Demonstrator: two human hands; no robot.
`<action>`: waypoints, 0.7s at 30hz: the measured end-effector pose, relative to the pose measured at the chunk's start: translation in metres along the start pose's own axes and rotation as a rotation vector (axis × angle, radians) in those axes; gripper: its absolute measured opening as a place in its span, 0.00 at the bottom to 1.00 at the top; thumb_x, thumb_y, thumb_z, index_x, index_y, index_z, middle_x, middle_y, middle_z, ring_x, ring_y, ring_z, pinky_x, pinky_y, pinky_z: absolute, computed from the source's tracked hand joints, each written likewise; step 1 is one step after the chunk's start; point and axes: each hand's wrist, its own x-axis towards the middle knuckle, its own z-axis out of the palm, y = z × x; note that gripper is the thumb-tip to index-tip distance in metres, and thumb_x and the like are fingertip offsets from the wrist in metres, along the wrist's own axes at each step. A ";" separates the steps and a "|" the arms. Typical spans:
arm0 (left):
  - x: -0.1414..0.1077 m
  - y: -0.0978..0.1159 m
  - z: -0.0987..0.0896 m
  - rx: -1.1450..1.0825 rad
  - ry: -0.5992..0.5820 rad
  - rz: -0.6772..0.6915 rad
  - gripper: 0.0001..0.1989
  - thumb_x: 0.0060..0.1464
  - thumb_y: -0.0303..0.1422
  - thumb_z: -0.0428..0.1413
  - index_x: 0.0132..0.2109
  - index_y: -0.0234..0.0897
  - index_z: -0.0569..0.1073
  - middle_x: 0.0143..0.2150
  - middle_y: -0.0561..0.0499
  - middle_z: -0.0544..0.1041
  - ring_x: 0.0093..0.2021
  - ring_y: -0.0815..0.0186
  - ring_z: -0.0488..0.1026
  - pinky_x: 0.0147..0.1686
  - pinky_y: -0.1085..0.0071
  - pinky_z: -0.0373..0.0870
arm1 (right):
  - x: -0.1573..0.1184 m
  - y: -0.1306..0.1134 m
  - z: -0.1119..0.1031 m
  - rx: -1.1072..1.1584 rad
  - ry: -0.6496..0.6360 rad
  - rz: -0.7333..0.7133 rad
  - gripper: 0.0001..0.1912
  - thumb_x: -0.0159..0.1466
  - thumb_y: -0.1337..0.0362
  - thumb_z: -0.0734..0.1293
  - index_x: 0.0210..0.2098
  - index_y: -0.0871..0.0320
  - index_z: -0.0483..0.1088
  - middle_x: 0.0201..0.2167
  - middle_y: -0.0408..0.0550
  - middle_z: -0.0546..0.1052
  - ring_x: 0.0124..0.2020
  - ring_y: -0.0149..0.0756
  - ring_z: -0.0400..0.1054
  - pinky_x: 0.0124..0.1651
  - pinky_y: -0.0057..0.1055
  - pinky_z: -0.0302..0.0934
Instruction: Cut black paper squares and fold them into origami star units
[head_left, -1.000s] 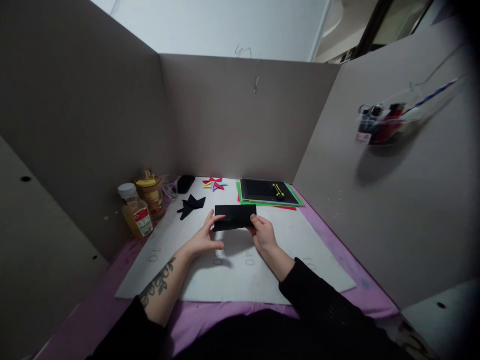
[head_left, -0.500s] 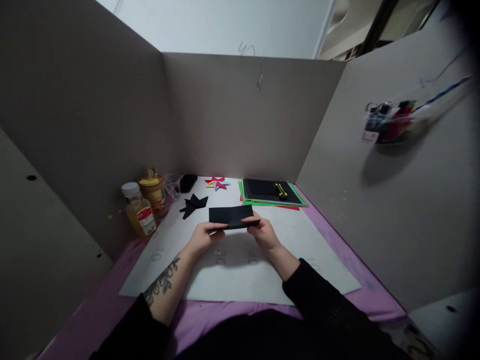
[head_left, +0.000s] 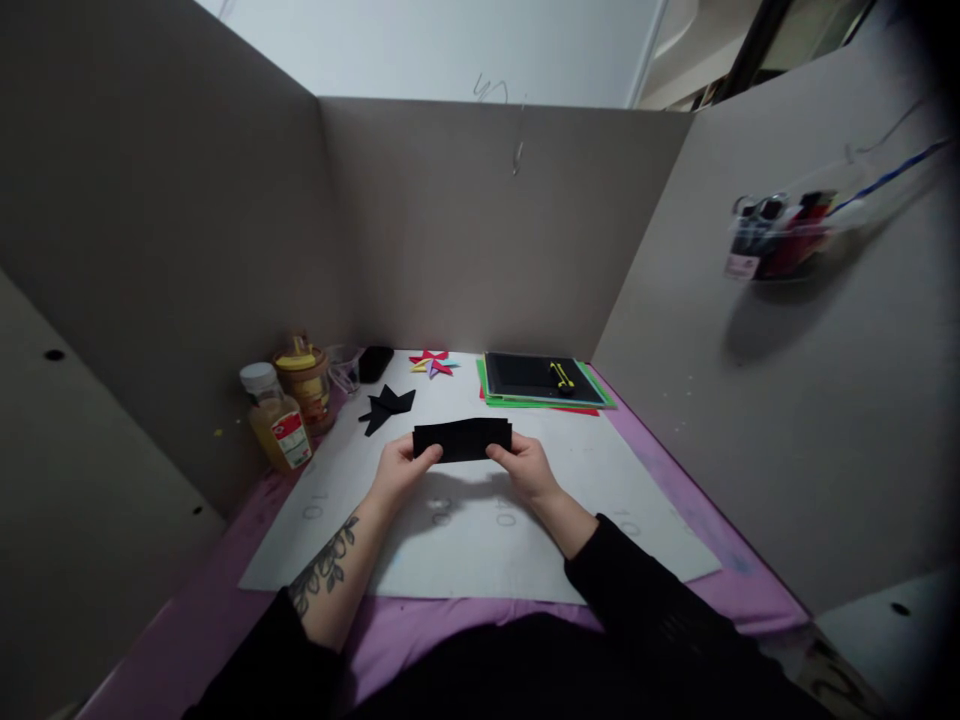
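A strip of folded black paper (head_left: 462, 441) is held level above the white board (head_left: 480, 560). My left hand (head_left: 399, 466) is closed on its left end, thumb in front and fingers behind. On the right end, my right hand (head_left: 526, 464) pinches it the same way. The layers show slightly uneven edges at both ends. Beyond my left hand lies a black folded-paper piece (head_left: 388, 406) with pointed arms. Farther back rests a multicoloured paper star (head_left: 433, 364).
Stacked coloured sheets (head_left: 525, 378) with a yellow cutter (head_left: 561, 378) on top lie at the back right. A juice bottle (head_left: 279, 425), a brown jar (head_left: 307, 385) and a clear cup (head_left: 345, 370) stand left. Grey partitions (head_left: 495, 230) enclose the table; a holder (head_left: 784, 240) hangs on the right.
The black paper has tipped up so its long front face shows, and its flap is now folded together. Both thumbs have moved onto the front face.
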 end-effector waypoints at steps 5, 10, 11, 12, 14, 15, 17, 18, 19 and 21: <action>-0.001 -0.007 0.004 0.004 0.026 -0.054 0.14 0.45 0.41 0.61 0.24 0.33 0.75 0.24 0.51 0.72 0.28 0.65 0.68 0.29 0.72 0.62 | 0.003 0.001 0.004 0.123 0.054 -0.023 0.14 0.52 0.54 0.72 0.31 0.58 0.76 0.29 0.45 0.76 0.32 0.37 0.66 0.39 0.33 0.59; 0.001 -0.015 0.005 -0.075 0.049 -0.096 0.14 0.45 0.41 0.62 0.29 0.32 0.77 0.26 0.51 0.75 0.29 0.65 0.69 0.31 0.72 0.64 | 0.002 -0.007 0.010 0.179 0.184 0.011 0.14 0.49 0.57 0.73 0.19 0.58 0.68 0.17 0.39 0.67 0.23 0.30 0.58 0.30 0.29 0.54; 0.001 -0.016 0.005 -0.088 0.061 -0.096 0.13 0.45 0.41 0.62 0.30 0.32 0.77 0.26 0.51 0.75 0.29 0.65 0.70 0.31 0.72 0.64 | 0.002 -0.008 0.011 0.183 0.200 0.014 0.14 0.49 0.58 0.74 0.18 0.58 0.66 0.16 0.38 0.65 0.22 0.29 0.57 0.30 0.29 0.53; 0.002 -0.017 0.005 -0.100 0.075 -0.091 0.13 0.45 0.41 0.61 0.30 0.32 0.77 0.26 0.51 0.75 0.29 0.66 0.70 0.31 0.72 0.64 | 0.001 -0.010 0.012 0.185 0.211 0.015 0.15 0.48 0.58 0.74 0.18 0.58 0.65 0.16 0.37 0.64 0.21 0.28 0.56 0.29 0.29 0.52; 0.003 -0.020 0.006 -0.116 0.109 -0.077 0.13 0.45 0.40 0.61 0.29 0.33 0.76 0.25 0.52 0.74 0.28 0.67 0.69 0.30 0.73 0.63 | 0.001 -0.011 0.012 0.180 0.221 0.004 0.15 0.49 0.59 0.73 0.18 0.57 0.64 0.16 0.37 0.63 0.21 0.28 0.55 0.28 0.28 0.52; 0.004 -0.021 0.007 -0.126 0.133 -0.073 0.13 0.45 0.40 0.62 0.29 0.33 0.75 0.25 0.53 0.73 0.27 0.68 0.68 0.29 0.73 0.62 | 0.000 -0.011 0.012 0.172 0.224 -0.004 0.15 0.49 0.59 0.73 0.18 0.57 0.64 0.16 0.37 0.63 0.21 0.28 0.54 0.28 0.28 0.51; 0.005 -0.024 0.009 -0.156 0.201 -0.070 0.13 0.42 0.38 0.64 0.29 0.34 0.72 0.23 0.56 0.70 0.25 0.71 0.67 0.27 0.75 0.61 | 0.001 -0.009 0.011 0.151 0.231 -0.020 0.16 0.49 0.59 0.73 0.18 0.57 0.63 0.16 0.37 0.62 0.21 0.28 0.54 0.28 0.28 0.50; 0.006 -0.025 0.011 -0.182 0.242 -0.067 0.13 0.40 0.37 0.64 0.30 0.35 0.70 0.23 0.57 0.69 0.24 0.72 0.66 0.26 0.76 0.61 | 0.001 -0.008 0.011 0.142 0.237 -0.025 0.17 0.49 0.59 0.73 0.18 0.57 0.62 0.16 0.36 0.61 0.21 0.27 0.53 0.27 0.28 0.49; 0.007 -0.027 0.012 -0.219 0.273 -0.064 0.15 0.39 0.36 0.65 0.32 0.36 0.68 0.23 0.59 0.68 0.24 0.73 0.66 0.26 0.77 0.61 | 0.001 -0.007 0.011 0.137 0.244 -0.028 0.18 0.49 0.59 0.73 0.18 0.57 0.60 0.16 0.36 0.60 0.21 0.27 0.52 0.27 0.27 0.49; 0.008 -0.028 0.014 -0.317 0.280 -0.071 0.20 0.38 0.34 0.66 0.38 0.38 0.65 0.25 0.60 0.70 0.25 0.73 0.68 0.28 0.77 0.62 | 0.001 -0.004 0.010 0.134 0.265 -0.032 0.19 0.48 0.59 0.74 0.18 0.56 0.58 0.16 0.35 0.58 0.21 0.26 0.51 0.26 0.27 0.47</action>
